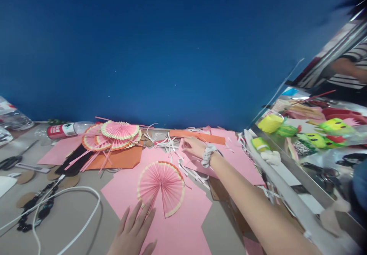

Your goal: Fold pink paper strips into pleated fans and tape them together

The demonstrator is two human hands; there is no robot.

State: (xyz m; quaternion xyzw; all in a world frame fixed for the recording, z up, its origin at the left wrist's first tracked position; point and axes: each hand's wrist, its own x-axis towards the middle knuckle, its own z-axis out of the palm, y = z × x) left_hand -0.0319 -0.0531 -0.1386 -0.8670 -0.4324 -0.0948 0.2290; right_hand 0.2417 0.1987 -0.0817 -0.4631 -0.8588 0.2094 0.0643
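Observation:
My left hand (134, 228) lies flat and open on a pink paper sheet (183, 228), its fingertips at the lower edge of a pleated pink paper fan (162, 186). My right hand (193, 146) reaches forward across the pink sheets to a pile of white paper strips (169, 144), with its fingers curled down at the strips. What they pinch, if anything, is hidden. A white scrunchie sits on that wrist. A stack of finished pink fans (113, 135) rests further left on orange paper (120, 159).
A plastic bottle (67, 129) lies at the back left. A white cable (71, 205), black beads (34, 211) and scissors (10, 162) lie at the left. A blue wall (172, 48) rises behind. At the right is a shelf of colourful toys (315, 132), and another person's striped sleeve (352, 67).

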